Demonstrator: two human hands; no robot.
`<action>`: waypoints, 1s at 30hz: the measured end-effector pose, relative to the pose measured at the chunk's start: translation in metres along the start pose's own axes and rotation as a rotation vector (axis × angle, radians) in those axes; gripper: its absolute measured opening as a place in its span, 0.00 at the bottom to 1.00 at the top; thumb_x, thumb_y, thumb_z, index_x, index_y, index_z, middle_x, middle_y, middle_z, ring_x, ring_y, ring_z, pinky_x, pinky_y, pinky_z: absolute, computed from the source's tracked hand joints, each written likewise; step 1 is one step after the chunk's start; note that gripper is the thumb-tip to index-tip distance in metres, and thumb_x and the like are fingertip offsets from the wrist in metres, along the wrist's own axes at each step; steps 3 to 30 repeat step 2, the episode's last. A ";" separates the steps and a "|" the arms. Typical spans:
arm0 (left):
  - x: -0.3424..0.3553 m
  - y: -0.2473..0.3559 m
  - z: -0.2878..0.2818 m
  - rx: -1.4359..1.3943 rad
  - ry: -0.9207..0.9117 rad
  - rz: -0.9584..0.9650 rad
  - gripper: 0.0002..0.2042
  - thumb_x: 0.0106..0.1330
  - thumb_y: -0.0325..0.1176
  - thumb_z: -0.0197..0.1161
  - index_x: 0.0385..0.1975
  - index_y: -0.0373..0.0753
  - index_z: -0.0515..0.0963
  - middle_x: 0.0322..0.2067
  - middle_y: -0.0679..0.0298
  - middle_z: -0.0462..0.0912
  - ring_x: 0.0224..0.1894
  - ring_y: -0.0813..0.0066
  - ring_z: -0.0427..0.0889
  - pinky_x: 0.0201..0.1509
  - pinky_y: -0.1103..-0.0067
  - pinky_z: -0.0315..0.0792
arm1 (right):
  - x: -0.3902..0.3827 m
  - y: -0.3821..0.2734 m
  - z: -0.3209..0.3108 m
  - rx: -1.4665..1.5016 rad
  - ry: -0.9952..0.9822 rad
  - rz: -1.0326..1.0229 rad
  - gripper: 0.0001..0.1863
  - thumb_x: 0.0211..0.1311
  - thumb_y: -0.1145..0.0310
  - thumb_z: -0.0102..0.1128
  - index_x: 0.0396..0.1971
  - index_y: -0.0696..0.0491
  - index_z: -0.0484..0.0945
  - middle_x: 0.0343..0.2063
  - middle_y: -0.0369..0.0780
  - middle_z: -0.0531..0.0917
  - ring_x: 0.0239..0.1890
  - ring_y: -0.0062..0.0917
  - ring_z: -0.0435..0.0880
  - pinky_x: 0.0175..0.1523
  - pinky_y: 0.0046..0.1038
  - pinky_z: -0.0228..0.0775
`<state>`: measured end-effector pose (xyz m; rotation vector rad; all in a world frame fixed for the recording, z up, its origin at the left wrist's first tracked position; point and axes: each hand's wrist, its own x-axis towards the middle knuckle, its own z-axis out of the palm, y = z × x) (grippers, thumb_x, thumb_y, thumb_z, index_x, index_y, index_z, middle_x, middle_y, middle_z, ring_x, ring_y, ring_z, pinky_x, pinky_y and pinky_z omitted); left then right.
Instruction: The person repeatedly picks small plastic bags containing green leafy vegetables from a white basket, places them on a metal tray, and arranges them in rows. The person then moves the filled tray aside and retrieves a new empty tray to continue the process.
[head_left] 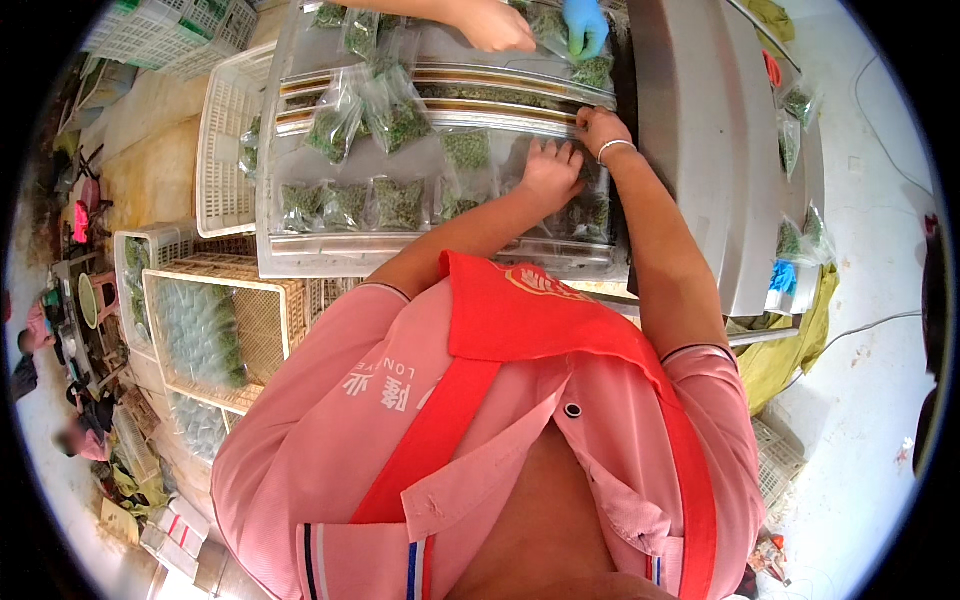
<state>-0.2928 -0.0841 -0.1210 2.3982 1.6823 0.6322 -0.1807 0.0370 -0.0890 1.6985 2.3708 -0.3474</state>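
Clear plastic bags of small green pieces (398,204) lie in a row along the near side of a metal sealing machine bed (345,262). My left hand (553,177) rests over the bed's right part with its fingers spread, close to a bag mouth. At the right end of the metal sealing bars (450,122), my right hand (604,130) has its fingers curled in; what they hold, if anything, is hidden. More filled bags (400,112) lie across the bars at left. Opposite, a co-worker's bare hand (495,25) and blue-gloved hand (586,28) are over other bags.
A wide metal cover (690,150) stands right of the bed, with a few bags (790,140) along its far edge. White crates (235,150) and a tan basket (270,335) holding bags stand at left. Several people and bins are farther left.
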 end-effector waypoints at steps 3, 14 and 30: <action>-0.002 -0.002 -0.007 -0.053 -0.042 0.040 0.27 0.52 0.47 0.61 0.49 0.38 0.68 0.53 0.54 0.70 0.55 0.56 0.68 0.58 0.53 0.54 | -0.005 -0.009 0.000 -0.018 -0.006 -0.005 0.13 0.45 0.68 0.64 0.34 0.49 0.75 0.45 0.44 0.75 0.48 0.35 0.74 0.52 0.32 0.68; -0.002 -0.002 -0.007 -0.053 -0.042 0.040 0.27 0.52 0.47 0.61 0.49 0.38 0.68 0.53 0.54 0.70 0.55 0.56 0.68 0.58 0.53 0.54 | -0.005 -0.009 0.000 -0.018 -0.006 -0.005 0.13 0.45 0.68 0.64 0.34 0.49 0.75 0.45 0.44 0.75 0.48 0.35 0.74 0.52 0.32 0.68; -0.002 -0.002 -0.007 -0.053 -0.042 0.040 0.27 0.52 0.47 0.61 0.49 0.38 0.68 0.53 0.54 0.70 0.55 0.56 0.68 0.58 0.53 0.54 | -0.005 -0.009 0.000 -0.018 -0.006 -0.005 0.13 0.45 0.68 0.64 0.34 0.49 0.75 0.45 0.44 0.75 0.48 0.35 0.74 0.52 0.32 0.68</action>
